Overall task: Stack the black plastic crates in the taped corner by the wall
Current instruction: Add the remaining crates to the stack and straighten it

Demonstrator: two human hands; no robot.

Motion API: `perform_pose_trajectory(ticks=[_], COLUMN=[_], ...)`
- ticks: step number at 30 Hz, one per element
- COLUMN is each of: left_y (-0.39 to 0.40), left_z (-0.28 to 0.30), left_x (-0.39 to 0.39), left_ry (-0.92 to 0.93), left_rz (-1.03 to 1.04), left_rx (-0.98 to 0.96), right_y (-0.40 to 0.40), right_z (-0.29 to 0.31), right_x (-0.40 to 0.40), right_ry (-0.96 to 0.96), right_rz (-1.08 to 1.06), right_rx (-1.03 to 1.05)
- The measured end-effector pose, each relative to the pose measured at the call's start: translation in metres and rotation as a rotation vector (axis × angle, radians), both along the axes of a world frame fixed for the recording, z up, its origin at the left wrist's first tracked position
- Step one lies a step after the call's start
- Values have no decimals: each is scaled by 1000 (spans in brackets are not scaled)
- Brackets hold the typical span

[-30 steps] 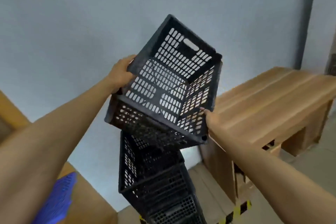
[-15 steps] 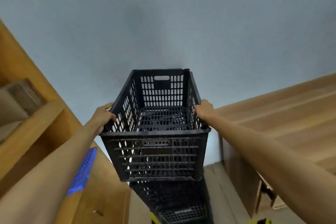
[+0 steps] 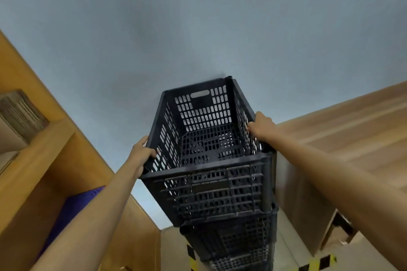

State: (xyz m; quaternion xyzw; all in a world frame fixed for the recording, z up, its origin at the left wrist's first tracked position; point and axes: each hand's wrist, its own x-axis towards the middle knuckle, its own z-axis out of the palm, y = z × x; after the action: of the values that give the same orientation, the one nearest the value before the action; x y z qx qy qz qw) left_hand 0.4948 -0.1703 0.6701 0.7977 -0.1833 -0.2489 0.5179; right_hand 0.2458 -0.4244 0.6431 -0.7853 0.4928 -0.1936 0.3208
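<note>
A black perforated crate point(image 3: 217, 191) sits upright on top of a stack of black crates point(image 3: 233, 242) against the grey wall. My left hand point(image 3: 142, 154) grips its left rim near the front corner. My right hand point(image 3: 262, 126) holds the right rim. The crate's open top faces me, slightly skewed over the one below. Yellow-and-black floor tape point(image 3: 317, 263) shows at the stack's foot, mostly hidden by the crates.
A wooden shelf unit point(image 3: 44, 160) stands close on the left, with a blue perforated item point(image 3: 72, 211) on a lower shelf and cardboard point(image 3: 19, 116) above. Stacked wooden pallets point(image 3: 343, 138) rise on the right. The grey wall point(image 3: 198, 28) is directly behind.
The crate went from tilted in the air to upright and level, and now rests on the stack. Both hands slid along the rims, the right further back.
</note>
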Motion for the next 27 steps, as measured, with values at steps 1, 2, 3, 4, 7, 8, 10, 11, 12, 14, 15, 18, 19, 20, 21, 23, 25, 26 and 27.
perform_pose_trajectory(ticks=[1,2,3,4,7,8,10,11,12,14,15,18,19,20,21,23,25,26,27], left_y=[-1,-2,-3,-2,0,2,2,1,1,0,0,-2,-4,-6,-8,-12,-15,-15,-15], left_z=[-2,-3,-4,-5,-4,-5,-5,-5,-5,-4,-5,-7,-8,-10,-12,-14,-14,-13,-13], left_x=[2,3,3,1,-7,-8,-7,-6,-4,-2,0,1,-2,-6,-10,-17,-21,-21,-21], left_ry=[-2,-16,-46,-77,-143,-153,-159,-151,-142,-112,-92,-40,-25,-9,7,28,13,3,-2], left_rz=[-22,-49,-80,-105,-149,-157,-172,-169,-161,-145,-135,-110,-108,-101,-87,-77,-68,-68,-71], left_rx=[1,6,16,28,76,87,91,91,96,106,104,95,90,80,66,41,45,51,56], right_y=[1,0,1,2,12,15,19,21,21,19,19,13,10,6,2,-5,-9,-10,-11], right_z=[1,2,3,3,5,4,5,7,8,9,11,20,22,22,23,23,21,19,18], right_x=[-1,-3,-5,-6,-15,-18,-25,-27,-28,-25,-23,-18,-19,-20,-22,-23,-23,-23,-23], right_ry=[-9,-27,-52,-75,-118,-139,-160,-161,-161,-147,-140,-100,-88,-84,-84,-86,-93,-100,-104], right_rz=[-5,-16,-29,-40,-10,15,70,87,90,73,64,56,61,66,65,60,60,66,74], right_rx=[10,16,26,33,99,135,210,241,258,253,241,223,226,227,226,225,226,233,240])
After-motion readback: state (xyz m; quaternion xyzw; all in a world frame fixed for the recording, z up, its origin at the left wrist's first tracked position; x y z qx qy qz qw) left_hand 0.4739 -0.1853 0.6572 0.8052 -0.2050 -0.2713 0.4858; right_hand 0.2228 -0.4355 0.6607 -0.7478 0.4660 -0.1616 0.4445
